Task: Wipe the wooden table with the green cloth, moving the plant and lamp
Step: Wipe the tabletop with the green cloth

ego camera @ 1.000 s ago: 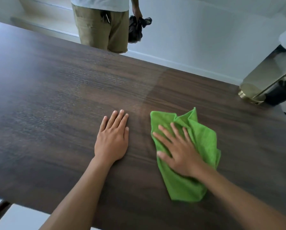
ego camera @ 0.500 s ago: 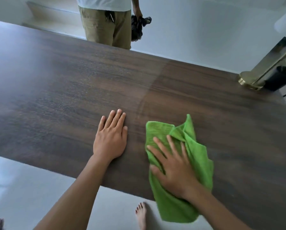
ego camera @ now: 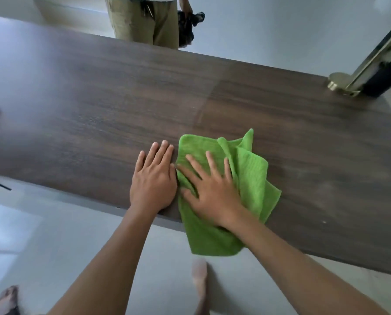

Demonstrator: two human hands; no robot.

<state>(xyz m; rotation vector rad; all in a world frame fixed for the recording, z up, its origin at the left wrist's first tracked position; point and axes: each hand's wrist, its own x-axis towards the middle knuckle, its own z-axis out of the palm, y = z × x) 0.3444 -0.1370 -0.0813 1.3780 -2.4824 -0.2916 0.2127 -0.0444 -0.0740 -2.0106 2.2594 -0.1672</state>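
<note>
The right hand (ego camera: 212, 192) lies flat with fingers spread wide, palm pressing down on the crumpled bright green microfibre cloth (ego camera: 246, 178), gripping nothing. The left hand (ego camera: 153, 180) rests flat beside it on the bare wood, fingers together and stretched out, empty, its little-finger side just touching the cloth's left edge. Both hands sit at the near edge of the dark brown wood-grain table (ego camera: 99, 105), and the cloth's lower part hangs over that edge toward the pale floor (ego camera: 53, 235). Below the table edge two bare feet show, one (ego camera: 199, 276) under the cloth and one (ego camera: 6, 296) at the lower left corner of the view. At the table's far right corner stands the round brass base of a lamp (ego camera: 340, 81) with its gold stem leaning up out of view, and just beside it, to the right, a dark pot holding a green plant (ego camera: 385, 71), blurred; both are well apart from the cloth. Beyond the table's far edge a second person in khaki shorts (ego camera: 144, 21) stands close against it, holding a dark bundled object (ego camera: 189, 25) in one hand.
</note>
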